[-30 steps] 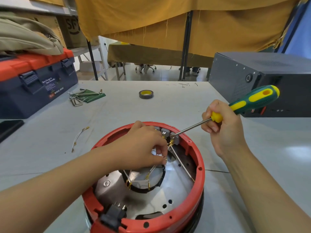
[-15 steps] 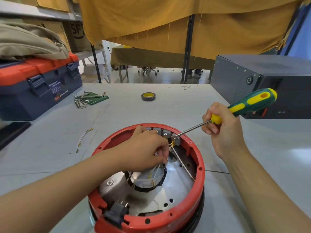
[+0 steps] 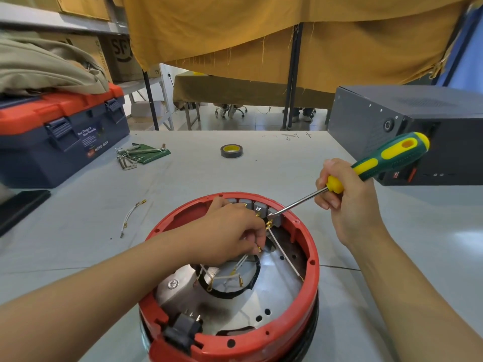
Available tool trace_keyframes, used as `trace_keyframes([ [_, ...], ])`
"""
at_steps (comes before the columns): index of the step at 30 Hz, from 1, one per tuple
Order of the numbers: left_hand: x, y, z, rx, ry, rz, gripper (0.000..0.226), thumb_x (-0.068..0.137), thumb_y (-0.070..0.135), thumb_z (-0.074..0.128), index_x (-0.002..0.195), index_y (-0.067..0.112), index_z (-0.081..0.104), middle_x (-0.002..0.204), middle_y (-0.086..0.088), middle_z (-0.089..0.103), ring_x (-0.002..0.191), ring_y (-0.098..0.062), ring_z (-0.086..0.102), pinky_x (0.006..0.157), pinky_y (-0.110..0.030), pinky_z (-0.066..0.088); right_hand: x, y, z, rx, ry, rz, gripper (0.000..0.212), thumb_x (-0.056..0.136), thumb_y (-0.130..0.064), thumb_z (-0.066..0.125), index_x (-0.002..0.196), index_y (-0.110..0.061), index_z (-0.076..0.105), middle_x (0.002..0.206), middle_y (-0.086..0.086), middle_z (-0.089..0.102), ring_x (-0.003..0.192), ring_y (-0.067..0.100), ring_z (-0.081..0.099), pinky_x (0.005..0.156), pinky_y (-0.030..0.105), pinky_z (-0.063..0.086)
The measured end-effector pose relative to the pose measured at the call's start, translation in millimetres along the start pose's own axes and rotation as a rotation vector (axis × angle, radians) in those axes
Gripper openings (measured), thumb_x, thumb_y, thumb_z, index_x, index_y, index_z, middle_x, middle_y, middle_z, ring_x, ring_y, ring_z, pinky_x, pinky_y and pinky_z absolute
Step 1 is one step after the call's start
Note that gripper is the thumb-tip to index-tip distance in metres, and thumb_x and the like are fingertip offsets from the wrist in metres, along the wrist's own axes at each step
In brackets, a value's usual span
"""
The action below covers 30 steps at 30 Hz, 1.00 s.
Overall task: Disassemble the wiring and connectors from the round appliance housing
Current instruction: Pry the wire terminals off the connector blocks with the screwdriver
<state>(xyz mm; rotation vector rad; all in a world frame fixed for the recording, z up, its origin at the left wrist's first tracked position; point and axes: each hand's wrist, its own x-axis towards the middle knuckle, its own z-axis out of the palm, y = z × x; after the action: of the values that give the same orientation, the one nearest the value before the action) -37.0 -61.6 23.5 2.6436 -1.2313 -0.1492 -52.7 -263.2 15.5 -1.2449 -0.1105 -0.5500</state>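
Housing, round and red-rimmed, is sitting on the grey table at near centre, open side up, with a bare metal floor showing inside. Grey connector blocks are lining the far inner wall. White wires with brass terminals are running from those blocks down across the metal floor; more short white leads are lying inside a black ring near the middle. A black plug socket is sitting in the near rim.

Left hand is reaching down into the housing, fingers curled and pinching a wire end with a brass terminal just below the connector blocks.

Right hand is hovering past the far right of the rim, fingers wrapped round the lower handle of a green-and-yellow screwdriver. The shaft is slanting down and left, its tip meeting the rightmost grey block; whether it is seated on a screw I cannot tell.

One loose white wire with brass ends is lying on the table, left of the housing and well apart from it. Farther back: a bunch of hex keys on a green sleeve, a tape roll, a blue-and-red toolbox at left, a dark metal case at right.
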Motion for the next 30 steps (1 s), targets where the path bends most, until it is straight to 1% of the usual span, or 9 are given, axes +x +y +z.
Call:
trace_keyframes([
  [7, -6.2, -3.7, -5.8, -0.107, 0.0, 0.043, 0.005, 0.085, 0.032, 0.065, 0.086, 0.036, 0.062, 0.098, 0.014, 0.046, 0.095, 0.008, 0.037, 0.085, -0.021, 0.019, 0.5, -0.5, -0.1, 0.011, 0.008, -0.001, 0.033, 0.078, -0.021, 0.056, 0.048, -0.012, 0.049, 0.049, -0.002, 0.042, 0.036, 0.009, 0.026, 0.041, 0.017, 0.03],
  [10, -9.3, -6.3, -9.2, -0.183, -0.003, 0.056, 0.009, 0.082, 0.031, 0.068, 0.082, 0.039, 0.062, 0.106, 0.015, 0.045, 0.101, 0.01, 0.037, 0.091, -0.019, 0.026, 0.5, -1.0, 0.4, 0.013, 0.015, 0.004, 0.032, 0.078, -0.021, 0.055, 0.048, -0.011, 0.049, 0.048, -0.003, 0.042, 0.036, 0.009, 0.026, 0.041, 0.018, 0.029],
  [12, -9.7, -7.3, -11.9, -0.223, -0.024, 0.069, 0.007, 0.083, 0.031, 0.068, 0.082, 0.037, 0.064, 0.101, 0.016, 0.054, 0.098, 0.0, 0.049, 0.091, -0.026, 0.037, 0.1, -1.0, 0.2, 0.009, 0.016, 0.003, 0.031, 0.078, -0.021, 0.055, 0.051, -0.008, 0.048, 0.047, -0.005, 0.041, 0.036, 0.01, 0.026, 0.041, 0.018, 0.029],
  [17, -9.8, -10.4, -15.2, -0.373, 0.116, 0.047, 0.007, 0.082, 0.021, 0.071, 0.079, 0.026, 0.067, 0.075, 0.01, 0.067, 0.068, -0.005, 0.058, 0.065, -0.022, 0.046, -0.2, -1.1, -0.1, -0.013, -0.01, 0.001, 0.031, 0.078, -0.021, 0.055, 0.05, -0.01, 0.05, 0.05, -0.002, 0.043, 0.036, 0.009, 0.027, 0.041, 0.019, 0.03],
  [19, -10.2, -11.6, -16.5, -0.527, 0.14, 0.011, 0.008, 0.082, 0.015, 0.071, 0.08, 0.022, 0.067, 0.069, 0.004, 0.068, 0.062, -0.008, 0.058, 0.057, -0.016, 0.043, -0.4, -0.6, 0.6, -0.018, -0.044, 0.009, 0.029, 0.077, -0.021, 0.056, 0.049, -0.015, 0.053, 0.055, -0.001, 0.047, 0.036, 0.009, 0.029, 0.042, 0.018, 0.032],
  [21, -11.7, -12.2, -19.2, -0.765, 0.187, -0.033, 0.009, 0.08, 0.009, 0.071, 0.081, 0.017, 0.067, 0.068, -0.001, 0.068, 0.062, -0.008, 0.061, 0.059, -0.012, 0.045, -0.7, -0.3, 2.3, -0.014, -0.073, 0.024, 0.026, 0.077, -0.019, 0.057, 0.05, -0.019, 0.055, 0.057, -0.002, 0.049, 0.036, 0.009, 0.031, 0.042, 0.019, 0.034],
  [25, -15.4, -18.1, -29.1, -1.265, 0.411, -0.123, 0.025, 0.064, 0.011, 0.071, 0.088, 0.009, 0.066, 0.067, -0.004, 0.067, 0.064, -0.012, 0.064, 0.063, -0.018, 0.053, 0.3, 1.0, 2.5, 0.06, -0.09, 0.068, 0.024, 0.075, -0.016, 0.065, 0.053, -0.021, 0.055, 0.051, 0.0, 0.039, 0.037, 0.012, 0.039, 0.044, 0.022, 0.04],
  [28, -21.9, -27.1, -38.1, -1.427, 0.504, -0.216, 0.033, 0.064, 0.008, 0.07, 0.097, 0.008, 0.063, 0.071, -0.006, 0.068, 0.061, -0.011, 0.062, 0.061, -0.018, 0.053, -1.7, 1.2, 3.2, 0.067, -0.134, 0.094, 0.027, 0.071, -0.023, 0.076, 0.054, -0.022, 0.056, 0.046, -0.003, 0.047, 0.039, 0.013, 0.044, 0.048, 0.024, 0.044],
  [30, -30.1, -34.5, -42.4, -1.447, 0.531, -0.293, 0.031, 0.066, 0.008, 0.069, 0.096, 0.008, 0.063, 0.073, -0.006, 0.069, 0.06, -0.01, 0.061, 0.057, -0.017, 0.052, -3.9, 2.3, 6.4, 0.062, -0.137, 0.102, 0.027, 0.066, -0.034, 0.075, 0.055, -0.02, 0.056, 0.046, -0.002, 0.051, 0.037, 0.013, 0.045, 0.048, 0.026, 0.044],
])
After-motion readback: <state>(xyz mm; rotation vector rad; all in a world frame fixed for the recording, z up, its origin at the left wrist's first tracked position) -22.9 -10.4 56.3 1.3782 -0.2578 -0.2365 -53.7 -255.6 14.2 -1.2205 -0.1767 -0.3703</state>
